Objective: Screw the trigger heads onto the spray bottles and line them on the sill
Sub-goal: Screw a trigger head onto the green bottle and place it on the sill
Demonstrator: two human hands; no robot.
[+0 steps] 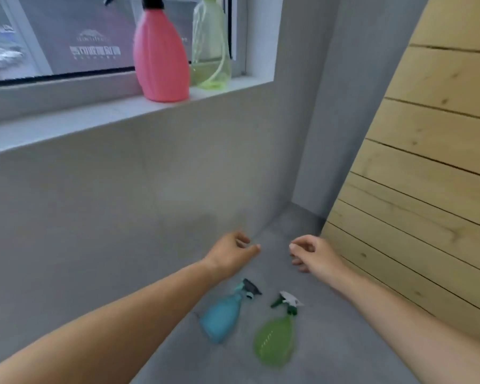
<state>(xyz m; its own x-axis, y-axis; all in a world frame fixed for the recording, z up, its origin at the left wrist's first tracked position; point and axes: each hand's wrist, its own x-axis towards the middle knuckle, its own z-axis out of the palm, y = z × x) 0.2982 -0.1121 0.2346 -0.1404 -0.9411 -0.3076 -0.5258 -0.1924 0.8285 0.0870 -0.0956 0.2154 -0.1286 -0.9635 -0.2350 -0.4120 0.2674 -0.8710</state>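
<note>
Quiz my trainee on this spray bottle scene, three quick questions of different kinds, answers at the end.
1. True or false: the pink spray bottle stands upright on the sill.
2. Where is the blue spray bottle? A, upright on the sill. B, lying on the floor beside the green spray bottle. C, hanging from the window.
3. Short answer: what do the left hand and the right hand hold?

Key: 1 true. 2 B. 3 nothing; the fingers of both are loosely curled and empty.
</note>
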